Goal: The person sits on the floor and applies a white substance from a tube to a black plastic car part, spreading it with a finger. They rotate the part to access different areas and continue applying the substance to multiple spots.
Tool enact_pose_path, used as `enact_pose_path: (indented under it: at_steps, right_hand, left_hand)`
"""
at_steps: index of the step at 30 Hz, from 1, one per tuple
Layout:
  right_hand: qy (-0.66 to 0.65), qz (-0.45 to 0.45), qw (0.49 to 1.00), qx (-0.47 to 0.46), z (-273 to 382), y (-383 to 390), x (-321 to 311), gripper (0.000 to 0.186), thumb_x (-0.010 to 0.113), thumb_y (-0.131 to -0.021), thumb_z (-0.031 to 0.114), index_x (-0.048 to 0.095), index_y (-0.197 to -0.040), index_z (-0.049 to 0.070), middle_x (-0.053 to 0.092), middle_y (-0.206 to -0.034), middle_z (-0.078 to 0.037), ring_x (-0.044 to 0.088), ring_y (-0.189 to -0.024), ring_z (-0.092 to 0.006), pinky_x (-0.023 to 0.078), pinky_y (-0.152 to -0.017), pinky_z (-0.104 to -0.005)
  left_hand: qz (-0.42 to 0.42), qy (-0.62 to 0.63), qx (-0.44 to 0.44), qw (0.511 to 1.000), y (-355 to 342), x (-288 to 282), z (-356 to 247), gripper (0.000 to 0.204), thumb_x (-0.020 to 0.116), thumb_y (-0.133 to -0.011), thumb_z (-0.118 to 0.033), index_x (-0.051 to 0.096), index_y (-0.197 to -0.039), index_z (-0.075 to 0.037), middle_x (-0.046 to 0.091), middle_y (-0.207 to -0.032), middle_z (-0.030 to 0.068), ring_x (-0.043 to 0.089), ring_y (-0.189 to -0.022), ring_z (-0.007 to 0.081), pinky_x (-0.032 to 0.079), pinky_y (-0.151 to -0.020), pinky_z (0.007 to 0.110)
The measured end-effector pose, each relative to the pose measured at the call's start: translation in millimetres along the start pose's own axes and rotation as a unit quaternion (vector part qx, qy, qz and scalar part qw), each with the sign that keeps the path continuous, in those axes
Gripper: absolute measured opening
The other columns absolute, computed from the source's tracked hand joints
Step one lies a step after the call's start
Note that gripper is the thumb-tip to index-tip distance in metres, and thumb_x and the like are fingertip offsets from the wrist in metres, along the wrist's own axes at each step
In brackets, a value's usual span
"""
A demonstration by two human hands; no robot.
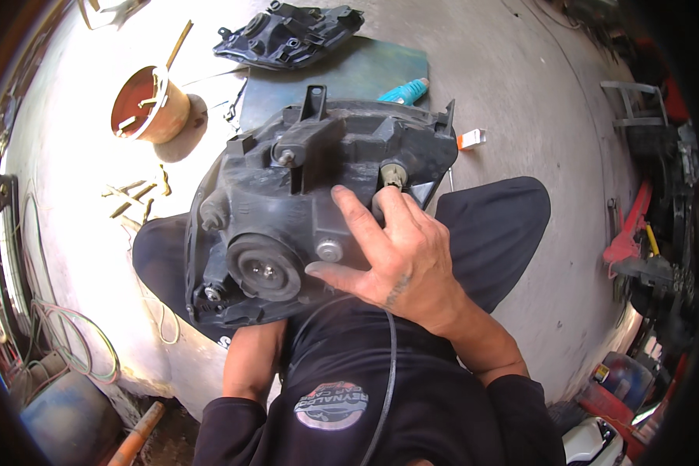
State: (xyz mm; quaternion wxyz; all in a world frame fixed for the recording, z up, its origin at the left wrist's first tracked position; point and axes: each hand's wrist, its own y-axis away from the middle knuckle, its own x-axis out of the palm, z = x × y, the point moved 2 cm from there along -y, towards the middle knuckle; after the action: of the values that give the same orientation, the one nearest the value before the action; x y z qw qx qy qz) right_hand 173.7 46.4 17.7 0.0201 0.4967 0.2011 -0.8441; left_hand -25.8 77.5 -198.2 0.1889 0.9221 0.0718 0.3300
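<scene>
A black car headlight [256, 206] rests over my lap with its back side up. Its rear has a round rubber cap [245, 268] at the lower left and a pale bulb socket [394, 175] at the upper right. Over the housing's right side lies my right hand [412, 252], thumb and index finger spread apart. Its other fingers bend down beside the socket and are partly hidden. My left forearm [252, 357] passes beneath the near left edge of the headlight, which hides my left hand.
Ahead, a second headlight [287, 39] and a teal tool [405, 92] lie on a dark board [392, 58]. A bucket [175, 116] and wood pieces [136, 194] are at left, hoses [81, 361] further down. A small orange-white box [471, 139] sits near my right knee; a red stand [629, 233] lies right.
</scene>
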Motion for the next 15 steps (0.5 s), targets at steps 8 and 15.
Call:
enact_pose_path:
  at_steps: [8, 15]
  right_hand:
    - [-0.019, 0.006, 1.0, -0.024, 9, -3, -5, 0.077, 0.089, -0.071, 0.05, 0.07, -0.13, 0.005, 0.047, -0.086, -0.008, 0.055, -0.074, -0.0241, 0.051, -0.064, -0.0364]
    - [-0.047, 0.042, 0.994, -0.085, -42, -17, -53, 0.071, 0.089, -0.074, 0.045, 0.071, -0.127, 0.002, 0.062, -0.099, -0.016, 0.064, -0.084, -0.0318, 0.055, -0.075, -0.0404]
  left_hand:
    - [-0.008, -0.017, -0.025, 1.0, 17, -8, -5, 0.068, 0.037, -0.112, -0.056, 0.047, -0.157, -0.006, 0.053, -0.154, 0.0186, 0.055, -0.136, 0.0326, 0.047, -0.111, 0.049]
    - [-0.003, -0.022, -0.025, 0.999, 5, -5, -6, 0.068, 0.037, -0.112, -0.056, 0.047, -0.156, -0.006, 0.053, -0.153, 0.0187, 0.056, -0.135, 0.0327, 0.048, -0.11, 0.049]
